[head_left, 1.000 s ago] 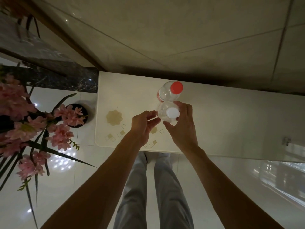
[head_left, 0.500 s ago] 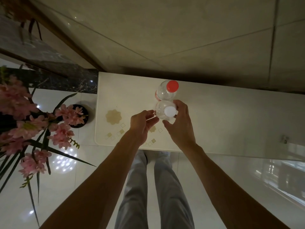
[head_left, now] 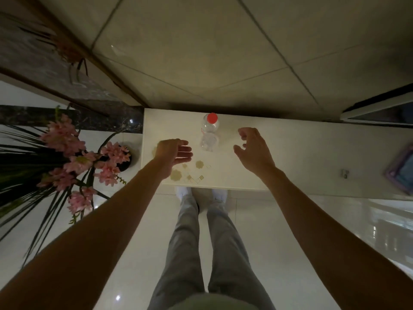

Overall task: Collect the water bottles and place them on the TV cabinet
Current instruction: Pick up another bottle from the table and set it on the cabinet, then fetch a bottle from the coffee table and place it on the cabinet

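Two water bottles [head_left: 209,134] stand upright on the white TV cabinet [head_left: 290,157], touching each other; left hand [head_left: 173,151] and right hand [head_left: 252,151] hover either side, fingers loose, gripping nothing. Best drawn straight back to avoid toppling them; pink flowers [head_left: 73,153] crowd the left

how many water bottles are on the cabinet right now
2. The red-capped bottle stands near the back edge of the white cabinet. The second, clear bottle stands right in front of it, nearer the person, its cap hard to make out. Both hands are off them.
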